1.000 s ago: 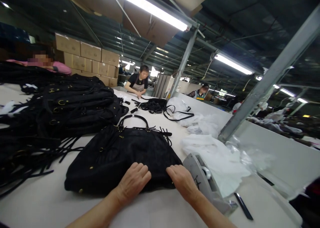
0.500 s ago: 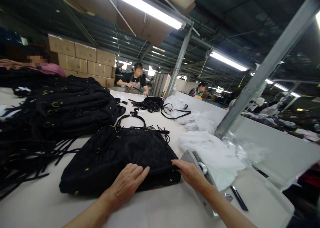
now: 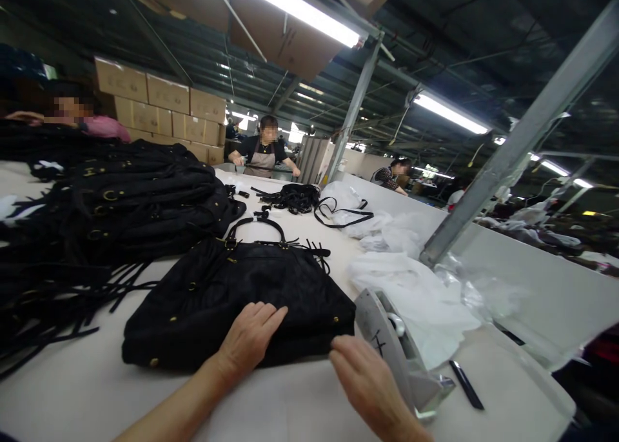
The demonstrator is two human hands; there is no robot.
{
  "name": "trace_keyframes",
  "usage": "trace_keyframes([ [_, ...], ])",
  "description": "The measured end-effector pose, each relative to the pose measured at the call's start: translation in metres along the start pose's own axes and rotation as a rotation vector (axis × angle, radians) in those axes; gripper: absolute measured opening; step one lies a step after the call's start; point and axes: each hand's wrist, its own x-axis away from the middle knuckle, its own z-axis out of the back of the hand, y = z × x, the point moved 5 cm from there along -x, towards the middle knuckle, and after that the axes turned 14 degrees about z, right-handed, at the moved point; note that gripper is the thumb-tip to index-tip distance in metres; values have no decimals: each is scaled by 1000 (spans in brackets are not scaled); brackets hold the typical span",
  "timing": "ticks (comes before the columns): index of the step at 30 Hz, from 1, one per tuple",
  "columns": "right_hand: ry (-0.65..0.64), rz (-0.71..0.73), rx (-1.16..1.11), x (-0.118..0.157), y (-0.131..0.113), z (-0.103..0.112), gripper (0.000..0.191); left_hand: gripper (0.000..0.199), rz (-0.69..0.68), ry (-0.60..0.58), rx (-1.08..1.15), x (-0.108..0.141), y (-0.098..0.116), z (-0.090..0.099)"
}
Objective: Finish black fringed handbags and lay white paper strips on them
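A black handbag (image 3: 261,281) lies on the table, its looped handle away from me and its base with brass studs towards me. My left hand (image 3: 249,339) rests on the near edge of the bag, fingers bent over the black fabric. Just off the bag's near right corner is my right hand (image 3: 365,377), its fingers loosely bent with nothing visible in them. A grey metal tape dispenser (image 3: 382,332) stands right beside this hand, partly hidden by it.
A heap of black bags (image 3: 140,203) fills the left side. Clear plastic bags (image 3: 396,229) and a white sheet (image 3: 411,293) lie to the right, with a black cutter knife (image 3: 465,384) nearer me. Black straps (image 3: 294,198) lie farther back. Co-workers stand beyond the table.
My right hand has come off the bag's right corner and moved down towards me. The left hand stays on the bag. The view has shifted slightly.
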Motion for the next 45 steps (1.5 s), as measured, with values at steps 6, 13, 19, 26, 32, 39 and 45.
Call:
trace_keyframes([
  [6,16,168,-45,-10,-26,-43,32,45,61,-70,-25,-9,2,1],
  [13,-56,213,109,-7,-22,-61,38,14,30,-137,-27,-21,27,11],
  [19,-192,205,72,-5,-28,-64,30,6,-80,-182,11,-8,30,6],
  [26,-151,182,-120,7,-18,-52,37,16,-54,-368,9,11,27,2],
  [32,-205,159,22,-11,32,-5,37,20,-39,-404,32,6,29,13],
  [39,-265,367,42,1,58,-13,33,36,-93,-361,13,8,28,7],
  [45,-291,271,198,45,33,-32,42,35,-171,-308,33,8,36,8],
])
